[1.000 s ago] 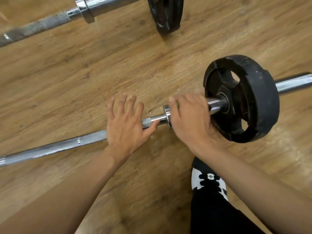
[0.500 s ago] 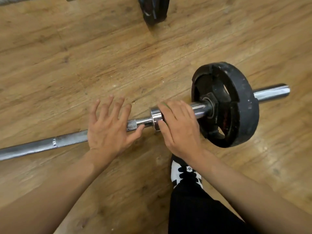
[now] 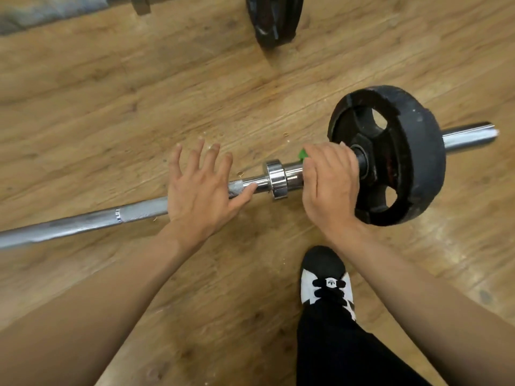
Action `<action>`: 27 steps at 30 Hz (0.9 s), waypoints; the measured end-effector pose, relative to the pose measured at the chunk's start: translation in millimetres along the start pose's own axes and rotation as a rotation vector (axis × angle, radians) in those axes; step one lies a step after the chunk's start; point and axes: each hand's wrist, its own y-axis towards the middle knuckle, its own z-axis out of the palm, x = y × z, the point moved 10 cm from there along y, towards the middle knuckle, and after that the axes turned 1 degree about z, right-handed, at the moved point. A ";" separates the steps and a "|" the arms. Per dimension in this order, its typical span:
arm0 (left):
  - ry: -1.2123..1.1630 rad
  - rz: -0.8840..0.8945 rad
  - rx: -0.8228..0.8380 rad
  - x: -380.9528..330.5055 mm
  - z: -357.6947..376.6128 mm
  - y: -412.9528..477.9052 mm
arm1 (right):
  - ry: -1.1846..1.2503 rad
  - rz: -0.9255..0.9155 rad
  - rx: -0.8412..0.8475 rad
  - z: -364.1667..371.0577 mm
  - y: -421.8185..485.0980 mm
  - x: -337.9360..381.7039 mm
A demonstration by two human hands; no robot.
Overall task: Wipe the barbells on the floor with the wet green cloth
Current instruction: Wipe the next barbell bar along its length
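The green cloth (image 3: pixel 303 154) is almost wholly hidden. Only a small bright corner shows above the knuckles of the right hand (image 3: pixel 330 188), whose fingers curl over the cloth and the thick end of the near barbell (image 3: pixel 83 222). That hand sits between a shiny ring collar (image 3: pixel 276 178) and a black weight plate (image 3: pixel 390 154), and it touches or nearly touches the plate's hub.

The left hand (image 3: pixel 200 188) lies flat on the thinner part of the bar, just left of the collar. Its fingers are straight and spread, and the thumb lies along the metal.

The bar is dull grey steel with rough cross-hatched grip patches. The collar and the short end sticking out past the plate are polished and mirror-bright. The plate is round, thick and matte, scuffed pale at the rim, with rounded cut-outs through its face.

The barbell lies across a wooden floor (image 3: pixel 111 107) of tan planks with strong grain and a few small crumbs near the hands. A second barbell (image 3: pixel 55 9) lies blurred along the top edge, with its own dark plate (image 3: pixel 274 18) standing on edge.

Below the right wrist are a black and white laced shoe (image 3: pixel 324 277) and a black trouser leg (image 3: pixel 334 344).
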 end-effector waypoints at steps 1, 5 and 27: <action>0.003 -0.006 0.002 4.1 -0.1 6.0 | -0.007 0.070 -0.030 3.9 5.4 5.4; 0.008 -0.008 0.010 15.5 2.0 28.3 | -0.018 -0.086 0.016 29.1 14.3 45.9; -0.017 0.130 0.056 30.8 12.0 82.5 | -0.001 0.016 0.033 49.4 62.3 30.4</action>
